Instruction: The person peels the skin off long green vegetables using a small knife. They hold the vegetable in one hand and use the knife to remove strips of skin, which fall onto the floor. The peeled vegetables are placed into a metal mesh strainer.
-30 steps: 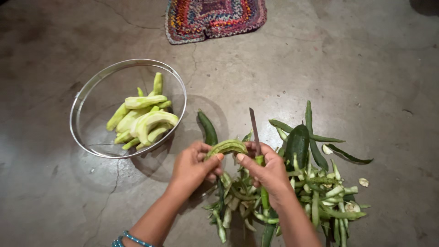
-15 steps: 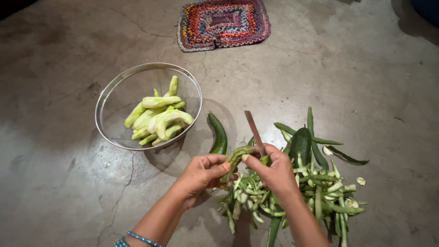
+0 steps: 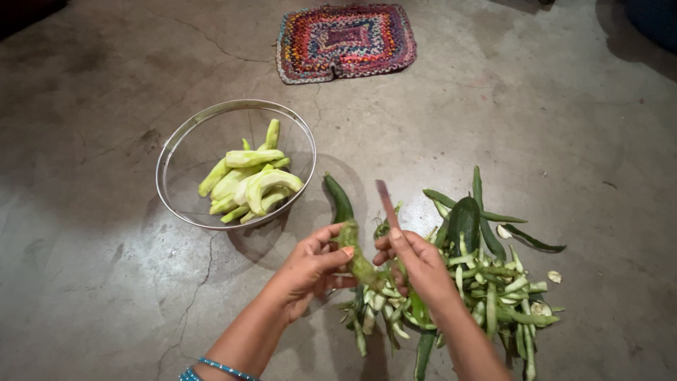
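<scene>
While the far left of the concrete floor [image 3: 92, 212] lay bare apart from cracks and stains, the round wire-mesh basket [image 3: 185, 138] sat just right of it and held the finished work: a loose heap of pale, peeled gourds [image 3: 248, 182], perhaps 8 or so, filling only the right half of the basket, so by my reading a fair share was done but the basket had room for more. Beyond it, at the top of the view, a multicoloured braided mat [image 3: 343, 39] lay well apart from everything. Nearer the person, the left hand [image 3: 310, 267] was closed around the lower end of a half-peeled gourd [image 3: 354, 248], fingers wrapped over it and thumb pressed along its side, holding it tilted up off the floor between the 2 hands. Just behind it 1 dark green, unpeeled gourd [image 3: 339, 200] rested on the floor near the basket's rim. The right hand [image 3: 416, 264] gripped a knife [image 3: 387, 204], its fingers curled shut on the handle (which the hand hid) and the blade pointing up and away beside the held gourd. Further right a pile of green peel strips [image 3: 486, 289] spread across the floor, and at its back lay several more whole dark gourds [image 3: 464, 219]. Judging from this, the job stood somewhere past halfway: 1 gourd in hand partly stripped, and several unpeeled ones left.
</scene>
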